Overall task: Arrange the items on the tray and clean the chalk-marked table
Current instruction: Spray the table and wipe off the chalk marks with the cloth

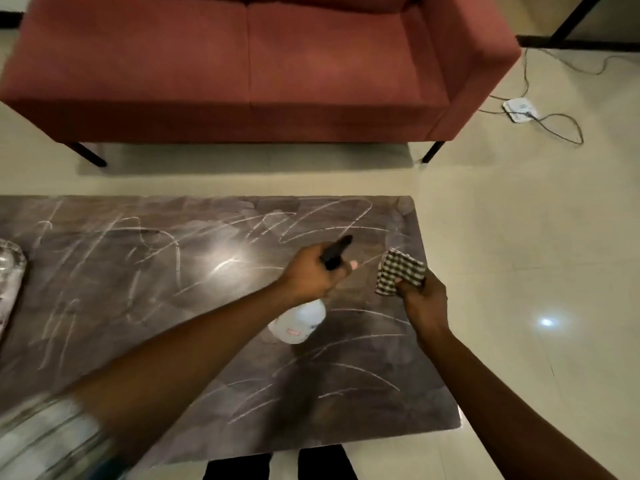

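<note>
A dark marble table [145, 306] is covered in white chalk scribbles. My left hand [311, 271] grips a white spray bottle [299, 322] by its black trigger head, held above the table's right half with the nozzle pointing away from me. My right hand [424, 299] holds a folded checked cloth [398, 271] over the table's right edge. A silvery tray [12, 271] shows only partly at the far left edge of the table; what lies on it I cannot make out.
A red sofa [242, 71] on black legs stands beyond the table across a strip of pale tiled floor. A white device [519, 109] with trailing cables lies on the floor at the right. My feet show below the table's near edge.
</note>
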